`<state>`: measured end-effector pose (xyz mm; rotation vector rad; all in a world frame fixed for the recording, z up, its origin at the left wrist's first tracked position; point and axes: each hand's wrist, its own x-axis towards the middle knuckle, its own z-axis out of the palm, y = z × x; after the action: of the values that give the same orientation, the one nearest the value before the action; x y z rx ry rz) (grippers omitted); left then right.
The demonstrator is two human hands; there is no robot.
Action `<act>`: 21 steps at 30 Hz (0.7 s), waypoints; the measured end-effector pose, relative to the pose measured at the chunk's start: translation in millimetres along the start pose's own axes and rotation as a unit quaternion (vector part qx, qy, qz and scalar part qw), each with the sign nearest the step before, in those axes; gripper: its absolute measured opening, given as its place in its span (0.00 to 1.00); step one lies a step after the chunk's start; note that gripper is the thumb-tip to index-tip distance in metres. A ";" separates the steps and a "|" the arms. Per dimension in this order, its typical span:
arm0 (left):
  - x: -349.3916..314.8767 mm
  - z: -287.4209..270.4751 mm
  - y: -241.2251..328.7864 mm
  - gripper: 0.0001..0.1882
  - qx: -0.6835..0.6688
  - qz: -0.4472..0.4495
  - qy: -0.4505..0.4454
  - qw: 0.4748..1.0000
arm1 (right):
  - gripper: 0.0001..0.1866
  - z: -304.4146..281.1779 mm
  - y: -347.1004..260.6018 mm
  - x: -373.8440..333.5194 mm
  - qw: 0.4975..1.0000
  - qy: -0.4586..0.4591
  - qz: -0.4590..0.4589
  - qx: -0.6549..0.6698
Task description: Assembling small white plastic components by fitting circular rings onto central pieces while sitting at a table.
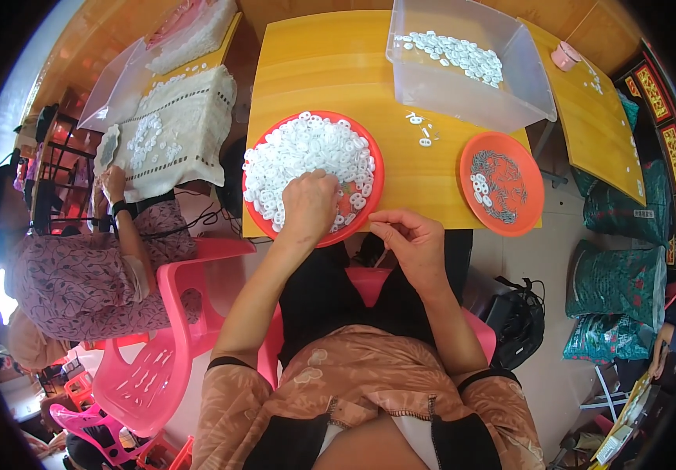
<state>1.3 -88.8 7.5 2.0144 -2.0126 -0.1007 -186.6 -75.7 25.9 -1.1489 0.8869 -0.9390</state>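
Observation:
A round red basin on the yellow table is heaped with small white oval plastic pieces that have holes in them. My left hand is over the near side of the heap, fingers curled down among the pieces; its fingertips are hidden. Just right of the basin's near rim, my right hand is closed in a pinch of thumb and forefinger. Whatever lies in that pinch is too small to make out. Further right, an orange plate carries thin grey metal pins and several white pieces.
A clear plastic box with white pieces stands at the table's far right, a few loose pieces before it. To my left sits a person at a cloth-covered table, beside a pink chair. Green sacks and a black backpack are right.

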 end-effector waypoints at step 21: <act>-42.9 -32.6 22.0 0.11 -0.681 -0.143 -0.028 0.718 | 0.09 9.7 7.1 15.3 0.999 -0.016 -0.036 -0.014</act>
<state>-12.6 -41.0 37.6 1.1853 -0.9019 -1.2776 -171.2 -85.7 19.3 -1.2227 0.8400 -0.9674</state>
